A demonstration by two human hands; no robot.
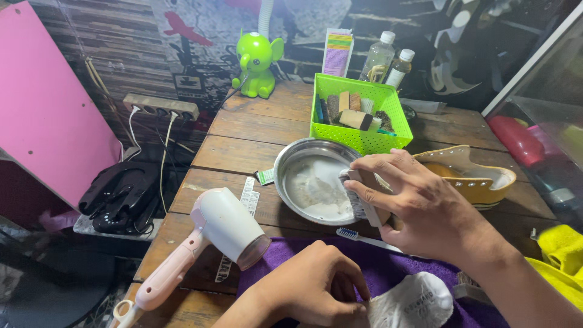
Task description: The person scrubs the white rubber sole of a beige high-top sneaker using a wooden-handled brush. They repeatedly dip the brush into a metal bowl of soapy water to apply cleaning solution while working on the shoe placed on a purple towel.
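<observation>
My right hand (419, 203) grips a wooden scrub brush (362, 197), its bristles held over the edge of a metal bowl (291, 161) of soapy white water. My left hand (313, 285) rests closed on a white shoe (413, 300) that lies on a purple towel (395, 267) at the table's near edge. A toothbrush (367, 239) with blue bristles lies between the bowl and the towel.
A pink and white hair dryer (206, 243) lies left of the towel. A yellow shoe (473, 173) sits right of the bowl. Behind stand a green basket (364, 141) of brushes, two bottles (388, 61) and a green elephant lamp (258, 58). A yellow cloth (562, 255) hangs at the right.
</observation>
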